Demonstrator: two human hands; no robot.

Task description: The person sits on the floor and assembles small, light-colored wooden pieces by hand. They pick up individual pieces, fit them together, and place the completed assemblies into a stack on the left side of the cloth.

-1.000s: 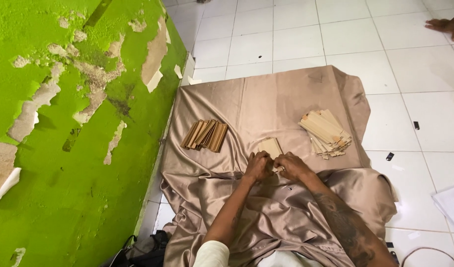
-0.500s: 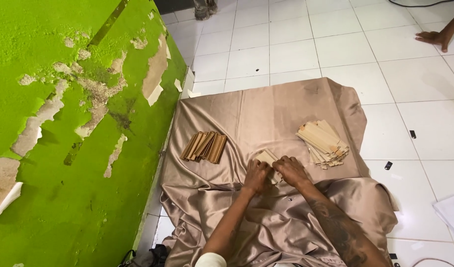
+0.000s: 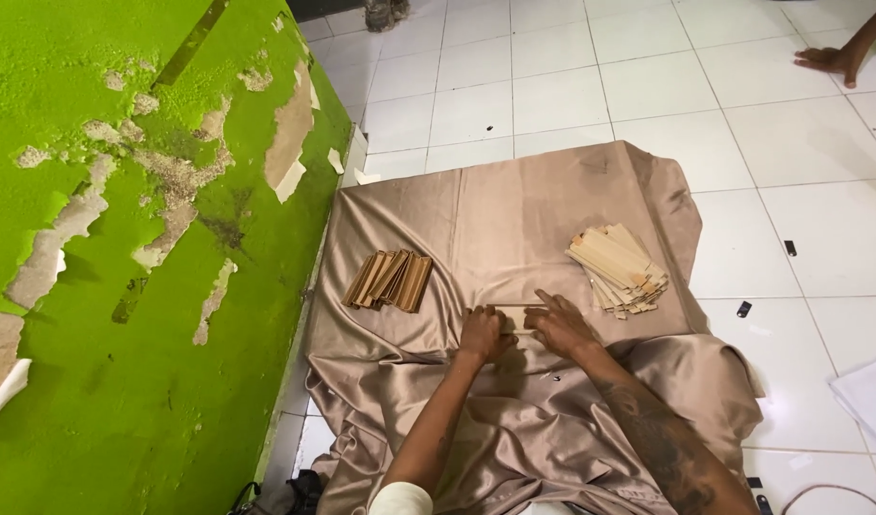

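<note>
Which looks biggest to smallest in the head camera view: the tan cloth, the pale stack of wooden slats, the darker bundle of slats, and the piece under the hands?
1. Tan cloth, by far.
2. Pale stack and darker bundle: too alike to rank.
3. Piece under the hands, mostly covered, so unsure.
</note>
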